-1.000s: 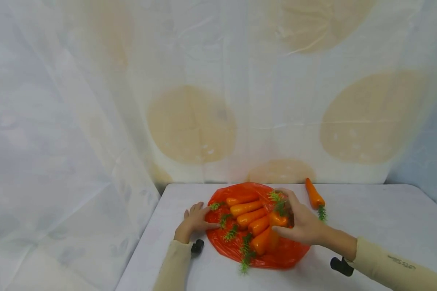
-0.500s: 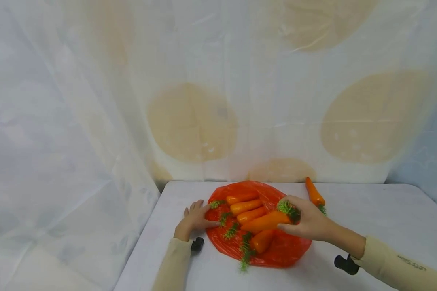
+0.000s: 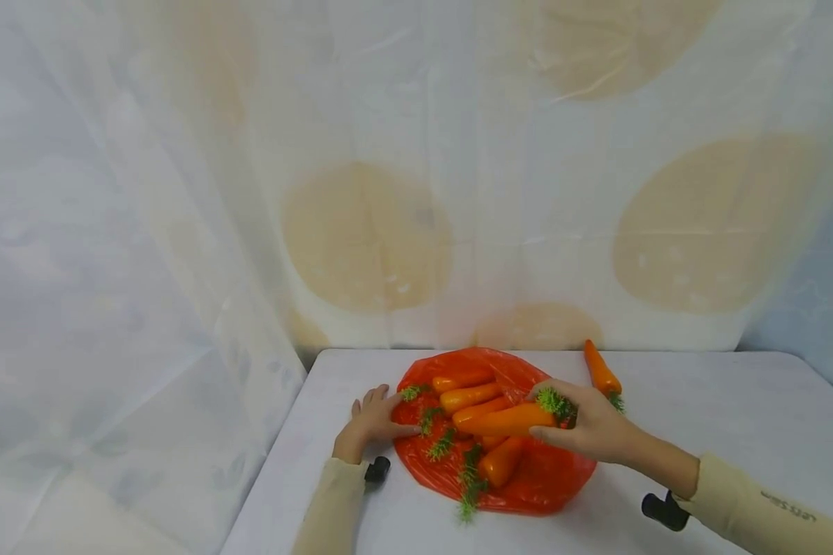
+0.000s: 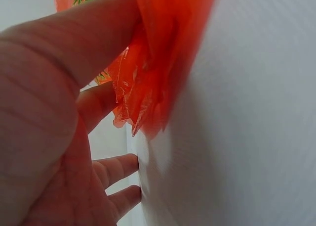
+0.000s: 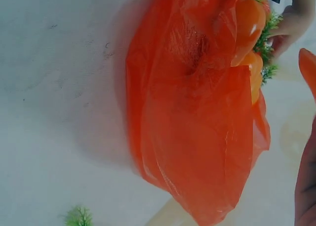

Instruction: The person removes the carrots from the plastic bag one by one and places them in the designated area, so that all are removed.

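A red plastic bag (image 3: 548, 478) lies spread on the table, with several glossy orange carrots (image 3: 468, 395) in it, their leafy green tops toward the left. My left hand (image 3: 371, 422) is at the bag's left edge. Its thumb and index finger hold the crumpled film (image 4: 140, 87), while the outer fingertips touch the table. Above the other carrots, my right hand (image 3: 593, 424) grips one carrot (image 3: 510, 421) near its leafy end, its narrow end pointing left. Part of that carrot's top is hidden by the fingers.
A single carrot (image 3: 600, 371) lies outside the bag at the back right, near the hanging sheet (image 3: 527, 254) behind the white table (image 3: 722, 447). Another sheet (image 3: 125, 385) hangs along the left side.
My right hand has turned the carrot it holds, so its narrow end now points left instead of toward the front. That hand has shifted slightly right. My left hand stays in place.
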`<action>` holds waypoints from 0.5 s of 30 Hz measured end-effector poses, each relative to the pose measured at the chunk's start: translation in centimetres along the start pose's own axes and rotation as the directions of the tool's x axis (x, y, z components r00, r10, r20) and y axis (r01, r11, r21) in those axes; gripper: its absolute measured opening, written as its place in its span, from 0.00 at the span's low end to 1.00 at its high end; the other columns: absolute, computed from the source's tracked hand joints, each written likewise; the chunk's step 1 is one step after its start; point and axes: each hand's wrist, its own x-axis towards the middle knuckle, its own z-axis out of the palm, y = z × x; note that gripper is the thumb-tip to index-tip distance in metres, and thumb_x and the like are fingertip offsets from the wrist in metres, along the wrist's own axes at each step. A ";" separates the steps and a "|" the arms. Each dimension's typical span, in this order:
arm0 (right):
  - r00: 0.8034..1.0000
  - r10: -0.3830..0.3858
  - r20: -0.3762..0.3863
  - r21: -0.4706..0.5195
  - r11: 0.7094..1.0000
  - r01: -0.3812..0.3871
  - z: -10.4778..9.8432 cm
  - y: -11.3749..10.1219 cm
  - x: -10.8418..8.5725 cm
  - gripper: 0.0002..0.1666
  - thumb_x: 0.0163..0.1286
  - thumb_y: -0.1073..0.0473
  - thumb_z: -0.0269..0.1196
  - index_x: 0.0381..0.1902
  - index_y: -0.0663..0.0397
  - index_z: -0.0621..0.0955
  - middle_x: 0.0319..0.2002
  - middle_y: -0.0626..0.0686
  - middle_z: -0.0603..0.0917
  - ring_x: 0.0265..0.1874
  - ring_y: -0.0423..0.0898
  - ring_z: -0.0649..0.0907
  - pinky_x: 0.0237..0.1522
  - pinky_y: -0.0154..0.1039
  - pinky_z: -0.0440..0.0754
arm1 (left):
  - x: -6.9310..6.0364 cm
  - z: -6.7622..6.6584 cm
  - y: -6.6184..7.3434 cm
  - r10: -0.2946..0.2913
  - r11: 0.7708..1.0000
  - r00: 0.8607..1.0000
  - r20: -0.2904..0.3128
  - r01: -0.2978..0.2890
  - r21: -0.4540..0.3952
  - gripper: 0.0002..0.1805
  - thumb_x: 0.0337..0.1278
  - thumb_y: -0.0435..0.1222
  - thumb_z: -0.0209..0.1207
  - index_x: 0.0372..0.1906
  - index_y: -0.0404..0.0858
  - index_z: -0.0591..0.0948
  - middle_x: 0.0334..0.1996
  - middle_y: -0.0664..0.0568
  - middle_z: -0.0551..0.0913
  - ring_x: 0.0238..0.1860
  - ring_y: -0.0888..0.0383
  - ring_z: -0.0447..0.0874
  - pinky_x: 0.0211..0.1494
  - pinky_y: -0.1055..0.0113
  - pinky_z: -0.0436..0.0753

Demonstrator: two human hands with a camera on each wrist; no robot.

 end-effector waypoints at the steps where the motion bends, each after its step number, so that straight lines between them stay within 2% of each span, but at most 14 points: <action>1: 1.000 0.008 -0.012 -0.004 1.000 -0.008 0.0 0.0 0.0 0.21 0.60 0.49 0.73 0.48 0.44 0.79 0.40 0.43 0.85 0.36 0.37 0.81 0.41 0.29 0.85 | 0.0 0.0 0.0 -0.001 1.000 1.000 -0.001 0.001 -0.002 0.46 0.44 0.57 0.71 0.71 0.47 0.70 0.75 0.40 0.58 0.75 0.38 0.50 0.75 0.32 0.43; 4: 0.999 0.040 -0.020 -0.011 0.999 -0.040 -0.1 0.1 0.0 0.21 0.59 0.49 0.73 0.47 0.46 0.80 0.40 0.44 0.86 0.36 0.36 0.82 0.41 0.30 0.85 | 0.0 0.0 0.0 -0.002 1.000 1.000 -0.005 0.002 0.001 0.47 0.43 0.58 0.71 0.71 0.47 0.70 0.75 0.40 0.58 0.75 0.39 0.50 0.75 0.32 0.43; 10: 0.986 0.168 0.006 0.001 0.986 -0.168 -0.1 0.3 -0.3 0.21 0.56 0.49 0.76 0.42 0.48 0.79 0.37 0.47 0.84 0.34 0.40 0.81 0.38 0.30 0.85 | 0.1 0.2 -0.2 0.001 1.000 1.000 -0.007 -0.001 0.012 0.47 0.43 0.58 0.71 0.71 0.48 0.71 0.75 0.41 0.58 0.75 0.39 0.50 0.75 0.31 0.43; 15: 0.974 0.225 -0.007 0.005 0.974 -0.225 -0.1 0.5 -0.3 0.24 0.55 0.53 0.76 0.44 0.50 0.75 0.36 0.49 0.81 0.32 0.43 0.80 0.35 0.31 0.86 | 0.1 0.2 -0.3 0.005 1.000 1.000 -0.010 -0.005 0.021 0.46 0.44 0.59 0.71 0.71 0.48 0.71 0.75 0.41 0.58 0.75 0.39 0.50 0.75 0.31 0.43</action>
